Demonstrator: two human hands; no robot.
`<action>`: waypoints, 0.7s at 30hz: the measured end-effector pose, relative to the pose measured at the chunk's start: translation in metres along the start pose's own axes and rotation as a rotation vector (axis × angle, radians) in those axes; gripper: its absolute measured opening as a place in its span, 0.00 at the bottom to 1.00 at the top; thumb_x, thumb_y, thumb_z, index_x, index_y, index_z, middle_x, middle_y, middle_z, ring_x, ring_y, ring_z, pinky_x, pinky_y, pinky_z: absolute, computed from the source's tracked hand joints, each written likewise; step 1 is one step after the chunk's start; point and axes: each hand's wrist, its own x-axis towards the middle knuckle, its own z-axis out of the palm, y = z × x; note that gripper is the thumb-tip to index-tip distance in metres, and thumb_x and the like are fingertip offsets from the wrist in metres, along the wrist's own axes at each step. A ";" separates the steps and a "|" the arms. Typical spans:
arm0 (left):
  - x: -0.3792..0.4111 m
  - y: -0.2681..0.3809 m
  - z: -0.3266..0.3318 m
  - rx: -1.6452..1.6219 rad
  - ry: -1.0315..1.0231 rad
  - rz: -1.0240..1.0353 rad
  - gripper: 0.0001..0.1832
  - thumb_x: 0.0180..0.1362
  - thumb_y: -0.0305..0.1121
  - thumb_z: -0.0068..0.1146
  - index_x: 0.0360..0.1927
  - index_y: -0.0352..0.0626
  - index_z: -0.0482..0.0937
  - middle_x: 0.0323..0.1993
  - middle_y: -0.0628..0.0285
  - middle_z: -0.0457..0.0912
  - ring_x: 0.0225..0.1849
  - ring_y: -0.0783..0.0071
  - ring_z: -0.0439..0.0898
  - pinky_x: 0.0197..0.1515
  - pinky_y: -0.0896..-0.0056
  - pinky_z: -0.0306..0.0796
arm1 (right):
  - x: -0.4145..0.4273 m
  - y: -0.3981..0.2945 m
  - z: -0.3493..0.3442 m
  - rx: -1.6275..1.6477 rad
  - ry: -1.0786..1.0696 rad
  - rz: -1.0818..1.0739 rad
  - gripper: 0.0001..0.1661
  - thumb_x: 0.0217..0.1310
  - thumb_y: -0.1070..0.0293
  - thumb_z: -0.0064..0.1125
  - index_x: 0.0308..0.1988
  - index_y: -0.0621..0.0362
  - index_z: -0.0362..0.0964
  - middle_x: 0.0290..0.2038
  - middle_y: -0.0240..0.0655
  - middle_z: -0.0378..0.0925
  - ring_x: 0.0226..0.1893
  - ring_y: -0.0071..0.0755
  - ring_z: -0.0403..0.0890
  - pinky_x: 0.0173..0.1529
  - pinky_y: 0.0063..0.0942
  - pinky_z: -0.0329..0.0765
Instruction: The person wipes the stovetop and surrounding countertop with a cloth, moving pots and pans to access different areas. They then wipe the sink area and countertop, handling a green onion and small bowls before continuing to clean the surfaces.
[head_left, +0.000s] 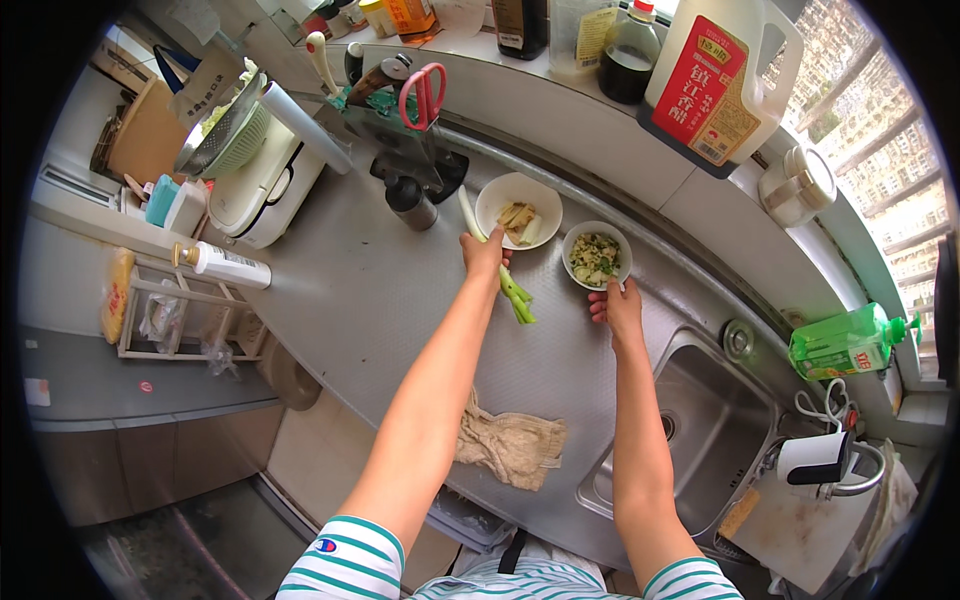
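My left hand (484, 253) grips the rim of a white bowl (489, 196) at the back of the steel counter. Ginger slices (516, 217) and a pale piece of scallion lie in the bowl. A longer scallion (514, 289) passes by the same hand, its white end beside the bowl and its green end towards me; whether the fingers hold it too, I cannot tell. To the right, my right hand (619, 306) holds a smaller white bowl (627, 251) by its near rim, thumb on the edge. Chopped green and pale pieces (594, 259) fill it.
A beige cloth (517, 450) lies near the front edge, left of the sink (712, 450). Behind the left bowl stand a dark bottle (411, 202) and a knife block (405, 142) with red-handled scissors (424, 97). Sauce bottles line the sill, and green dish soap (840, 345) is at right.
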 end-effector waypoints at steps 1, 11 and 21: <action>-0.003 0.001 0.000 0.013 -0.005 0.003 0.16 0.58 0.37 0.53 0.41 0.40 0.61 0.28 0.59 0.72 0.21 0.76 0.72 0.18 0.75 0.65 | -0.004 -0.002 -0.004 -0.117 0.032 0.025 0.19 0.67 0.59 0.43 0.49 0.62 0.60 0.24 0.38 0.75 0.17 0.25 0.73 0.18 0.23 0.70; -0.069 0.006 0.011 -0.773 -0.250 0.044 0.13 0.66 0.35 0.37 0.48 0.39 0.66 0.35 0.63 0.68 0.36 0.73 0.70 0.43 0.69 0.68 | -0.059 -0.053 0.072 -0.641 -0.159 -0.779 0.18 0.60 0.67 0.50 0.51 0.55 0.68 0.42 0.46 0.71 0.39 0.49 0.76 0.40 0.41 0.73; -0.082 -0.005 -0.039 -0.090 -0.278 0.282 0.34 0.60 0.33 0.50 0.67 0.38 0.50 0.64 0.53 0.57 0.65 0.65 0.59 0.65 0.65 0.55 | 0.037 -0.075 0.075 -1.305 0.000 -1.155 0.22 0.53 0.74 0.50 0.51 0.56 0.69 0.40 0.39 0.73 0.42 0.43 0.73 0.43 0.37 0.72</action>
